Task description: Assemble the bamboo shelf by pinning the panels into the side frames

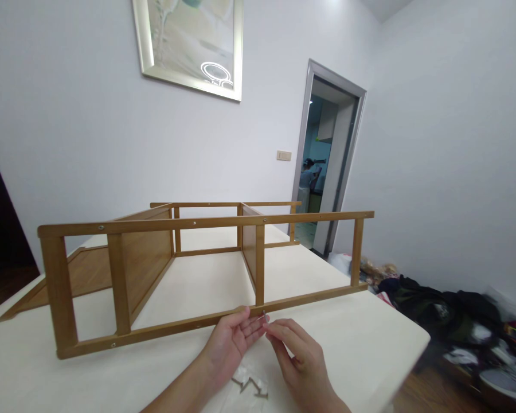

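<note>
A brown wooden shelf frame [259,264] lies on its side on the white table [327,338], with panels [146,269] set between its two ladder-like sides. My left hand [234,338] is palm up against the near lower rail, its thumb by the rail and its fingers loosely stretched towards my right hand. My right hand [298,350] pinches a small metal screw [265,315] at the rail, just below an upright; whether the screw's tip sits in a hole is unclear. Several more screws [253,387] lie on a clear plastic bag [236,398] between my forearms.
A loose wooden panel [86,269] lies at the table's left. Dark bags and clutter [438,310] are heaped on the floor to the right. A doorway [327,160] opens behind, with a person [307,180] beyond it. A framed picture [189,86] hangs on the wall.
</note>
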A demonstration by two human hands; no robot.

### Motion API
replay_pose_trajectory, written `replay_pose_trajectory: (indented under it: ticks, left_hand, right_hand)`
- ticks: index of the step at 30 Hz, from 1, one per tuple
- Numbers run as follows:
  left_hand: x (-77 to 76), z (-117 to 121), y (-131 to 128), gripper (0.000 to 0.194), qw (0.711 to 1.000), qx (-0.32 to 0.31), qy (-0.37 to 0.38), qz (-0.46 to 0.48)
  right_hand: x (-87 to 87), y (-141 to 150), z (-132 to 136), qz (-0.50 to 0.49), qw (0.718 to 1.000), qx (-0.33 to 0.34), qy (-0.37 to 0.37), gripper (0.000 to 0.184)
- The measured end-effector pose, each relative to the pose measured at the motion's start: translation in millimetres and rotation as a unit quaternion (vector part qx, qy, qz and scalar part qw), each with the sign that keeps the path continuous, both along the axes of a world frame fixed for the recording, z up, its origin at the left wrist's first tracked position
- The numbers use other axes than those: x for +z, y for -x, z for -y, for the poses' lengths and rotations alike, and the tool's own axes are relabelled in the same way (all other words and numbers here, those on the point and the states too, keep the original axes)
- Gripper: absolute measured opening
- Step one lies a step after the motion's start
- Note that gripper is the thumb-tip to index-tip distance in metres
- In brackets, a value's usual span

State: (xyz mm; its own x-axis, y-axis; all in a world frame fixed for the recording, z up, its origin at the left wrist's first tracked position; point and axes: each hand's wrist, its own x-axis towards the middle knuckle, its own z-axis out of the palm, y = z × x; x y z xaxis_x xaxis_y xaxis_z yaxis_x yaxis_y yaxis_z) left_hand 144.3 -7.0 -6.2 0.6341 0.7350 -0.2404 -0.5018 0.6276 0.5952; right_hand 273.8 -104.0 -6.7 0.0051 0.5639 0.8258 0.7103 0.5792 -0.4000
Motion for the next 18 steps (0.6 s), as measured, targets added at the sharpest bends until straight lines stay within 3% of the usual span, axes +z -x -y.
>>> replay_pose_trajectory:
  ticks: [13,18]
  left_hand:
    - [-2.6,-1.9,-0.7,0.011,1.000,0.002,-0.003,-0.006]
    - [-2.6,-1.7,-0.6,0.009,1.000,0.003,-0.002,-0.011]
  right_hand:
    - [-7.1,-2.5,-0.2,-0.027,0.993,-0.115,-0.008,0.006]
    - [-8.1,-3.2,1.6,0.011,0.987,-0.158,-0.020,0.010]
